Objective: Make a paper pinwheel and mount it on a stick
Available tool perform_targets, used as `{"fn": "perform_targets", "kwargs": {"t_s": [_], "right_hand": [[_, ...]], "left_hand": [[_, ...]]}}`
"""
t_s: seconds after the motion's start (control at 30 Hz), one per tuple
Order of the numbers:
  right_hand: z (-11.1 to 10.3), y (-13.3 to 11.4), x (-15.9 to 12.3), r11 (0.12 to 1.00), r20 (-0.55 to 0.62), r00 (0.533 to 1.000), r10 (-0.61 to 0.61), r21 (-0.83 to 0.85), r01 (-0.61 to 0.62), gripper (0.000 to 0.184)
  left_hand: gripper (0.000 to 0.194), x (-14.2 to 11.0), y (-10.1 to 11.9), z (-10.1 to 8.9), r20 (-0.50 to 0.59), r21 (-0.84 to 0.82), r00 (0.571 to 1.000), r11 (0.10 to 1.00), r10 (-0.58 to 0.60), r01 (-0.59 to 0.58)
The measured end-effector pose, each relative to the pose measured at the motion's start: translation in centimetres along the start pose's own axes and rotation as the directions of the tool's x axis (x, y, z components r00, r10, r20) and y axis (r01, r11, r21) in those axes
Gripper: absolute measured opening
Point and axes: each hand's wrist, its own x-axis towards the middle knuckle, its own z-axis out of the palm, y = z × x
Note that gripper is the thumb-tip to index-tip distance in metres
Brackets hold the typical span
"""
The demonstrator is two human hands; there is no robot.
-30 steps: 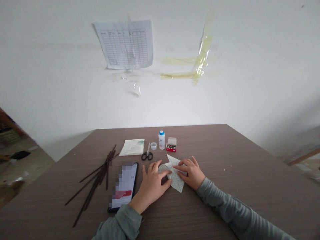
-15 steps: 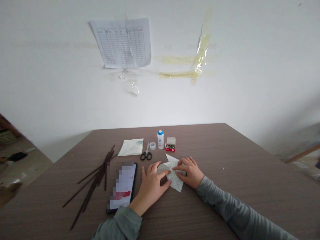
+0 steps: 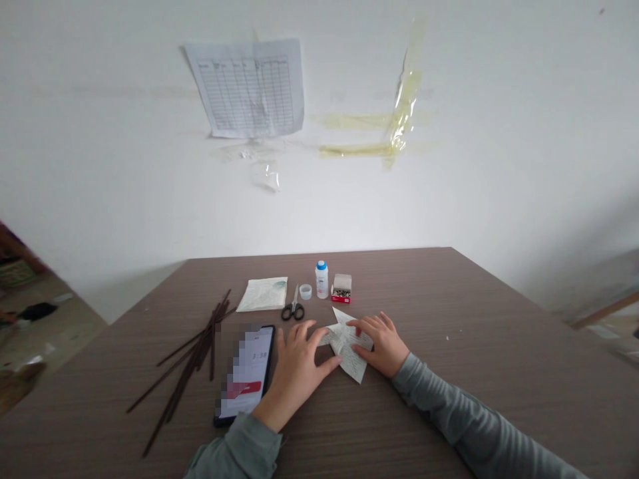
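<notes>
Head view — the folded paper (image 3: 351, 352) lies on the bench (image 3: 409, 426), right hand (image 3: 382, 342) touching it, thumb and forefinger apart; left hand (image 3: 302, 366) at its left edge, grip wide — black-handled scissors (image 3: 293, 310) just beyond.

Left of the grip, a phone (image 3: 254, 372) is showing "3:3" and a blurred digit; lettering on the paper (image 3: 345, 346) at the grip and bottle (image 3: 322, 282) beyond is looking illegible

Both hands (image 3: 339, 349) touch folded, printed paper (image 3: 348, 352) on the brown table (image 3: 429, 299).
</notes>
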Motion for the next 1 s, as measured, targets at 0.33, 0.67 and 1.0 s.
{"fn": "perform_targets", "kwargs": {"t_s": [0.33, 0.67, 1.0], "right_hand": [[0.2, 0.8, 0.3, 0.999, -0.139, 0.990, -0.033, 0.012, 0.035, 0.043], [-2.3, 3.8, 4.6, 0.983, -0.207, 0.969, -0.133, 0.094, 0.155, 0.049], [-2.7, 1.6, 12.2, 0.993, -0.052, 0.992, -0.118, 0.002, 0.118, 0.049]], "left_hand": [[0.033, 0.1, -0.3, -0.8, 0.005, 0.048, 0.999, 0.997, -0.054, 0.054], [0.029, -0.2, -1.1, -1.9, 0.011, 0.060, 0.999, 0.997, -0.042, 0.042], [0.032, 0.1, -1.4, -2.4, 0.051, 0.089, 0.997, 0.995, -0.059, 0.054]]}}
